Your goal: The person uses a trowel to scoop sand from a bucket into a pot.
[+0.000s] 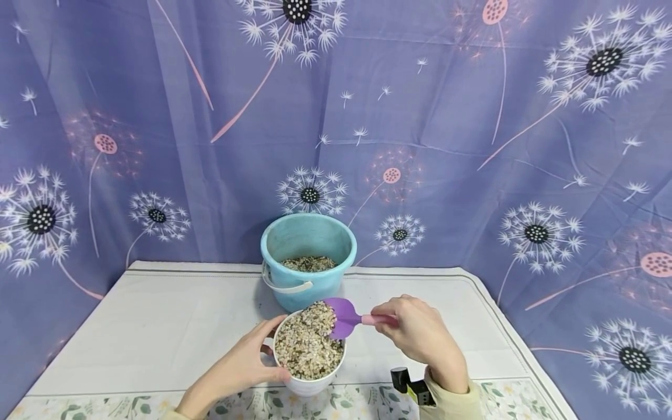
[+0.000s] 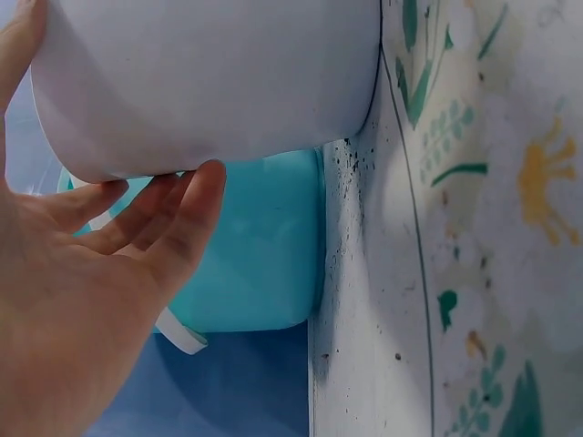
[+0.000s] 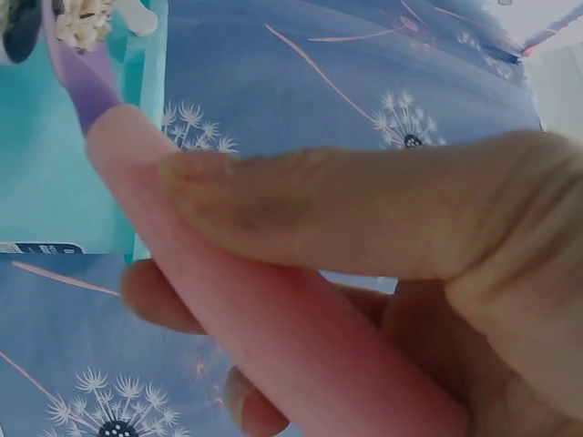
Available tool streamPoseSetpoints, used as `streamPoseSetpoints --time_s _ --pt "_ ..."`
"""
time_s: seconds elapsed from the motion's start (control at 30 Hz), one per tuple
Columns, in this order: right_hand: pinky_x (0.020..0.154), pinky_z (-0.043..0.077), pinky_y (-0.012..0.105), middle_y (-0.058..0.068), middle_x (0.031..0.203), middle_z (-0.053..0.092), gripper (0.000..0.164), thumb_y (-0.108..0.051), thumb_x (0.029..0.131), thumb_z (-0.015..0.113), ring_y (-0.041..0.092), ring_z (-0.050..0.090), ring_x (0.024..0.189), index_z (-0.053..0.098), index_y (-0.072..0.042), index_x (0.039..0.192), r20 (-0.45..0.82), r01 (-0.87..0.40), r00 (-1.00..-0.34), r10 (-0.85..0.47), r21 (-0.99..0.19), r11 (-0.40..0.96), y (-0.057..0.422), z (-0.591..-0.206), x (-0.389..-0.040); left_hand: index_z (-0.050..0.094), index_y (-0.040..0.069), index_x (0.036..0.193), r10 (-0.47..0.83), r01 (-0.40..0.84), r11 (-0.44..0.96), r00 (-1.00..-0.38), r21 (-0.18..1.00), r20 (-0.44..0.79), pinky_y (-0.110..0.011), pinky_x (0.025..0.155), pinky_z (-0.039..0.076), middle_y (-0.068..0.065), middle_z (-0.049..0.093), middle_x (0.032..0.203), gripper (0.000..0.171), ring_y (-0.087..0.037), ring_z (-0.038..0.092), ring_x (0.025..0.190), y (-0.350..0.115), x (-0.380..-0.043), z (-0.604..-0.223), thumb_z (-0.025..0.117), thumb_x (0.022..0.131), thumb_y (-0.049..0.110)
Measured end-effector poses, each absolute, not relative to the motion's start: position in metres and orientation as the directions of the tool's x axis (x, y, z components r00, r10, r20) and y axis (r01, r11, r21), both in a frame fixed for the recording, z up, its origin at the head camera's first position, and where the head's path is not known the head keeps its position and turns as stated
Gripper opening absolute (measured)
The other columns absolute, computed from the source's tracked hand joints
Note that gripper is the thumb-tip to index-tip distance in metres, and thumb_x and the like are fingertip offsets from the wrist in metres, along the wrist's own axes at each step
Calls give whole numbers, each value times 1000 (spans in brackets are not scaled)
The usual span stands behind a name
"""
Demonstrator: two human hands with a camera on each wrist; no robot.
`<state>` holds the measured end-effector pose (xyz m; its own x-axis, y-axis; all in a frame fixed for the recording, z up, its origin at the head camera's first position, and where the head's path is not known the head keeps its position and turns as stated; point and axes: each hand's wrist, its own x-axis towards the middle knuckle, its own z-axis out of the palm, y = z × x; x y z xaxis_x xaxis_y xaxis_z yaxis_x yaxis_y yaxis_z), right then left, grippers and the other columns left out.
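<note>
A white pot (image 1: 310, 386) full of pale grainy potting mix (image 1: 307, 350) stands near the front of the table. My left hand (image 1: 247, 359) holds it from the left side, thumb at the near rim and fingers around the far side; the left wrist view shows the fingertips (image 2: 211, 177) against its wall. In my right hand (image 1: 417, 329) is a small trowel with a purple blade (image 1: 343, 318) and a pink handle (image 3: 255, 309), gripped between thumb and fingers. The blade tilts over the pot's right rim, with a heap of mix at its tip.
Right behind the pot stands a light blue bucket (image 1: 310, 294) with a white handle (image 1: 286, 287), part filled with similar mix. Dark crumbs (image 2: 351, 168) lie on the white tabletop (image 1: 173, 326). A purple dandelion-print curtain (image 1: 226, 175) hangs behind and at both sides.
</note>
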<state>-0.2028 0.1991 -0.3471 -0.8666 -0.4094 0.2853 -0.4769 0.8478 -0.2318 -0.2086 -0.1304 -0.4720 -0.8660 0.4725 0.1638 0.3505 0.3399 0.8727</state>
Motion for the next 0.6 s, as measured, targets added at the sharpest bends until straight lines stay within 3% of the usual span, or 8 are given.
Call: streamPoseSetpoints --time_s 0.6 --pt "52 45 31 -22 70 57 19 -16 75 83 7 52 70 76 -32 85 335 -416 -874 -352 -143 898 195 -345 -198 38 10 148 444 354 376 -880 856 169 -33 84 52 -4 48 136 94 -15 55 105 -127 -206 -471 88 72 35"
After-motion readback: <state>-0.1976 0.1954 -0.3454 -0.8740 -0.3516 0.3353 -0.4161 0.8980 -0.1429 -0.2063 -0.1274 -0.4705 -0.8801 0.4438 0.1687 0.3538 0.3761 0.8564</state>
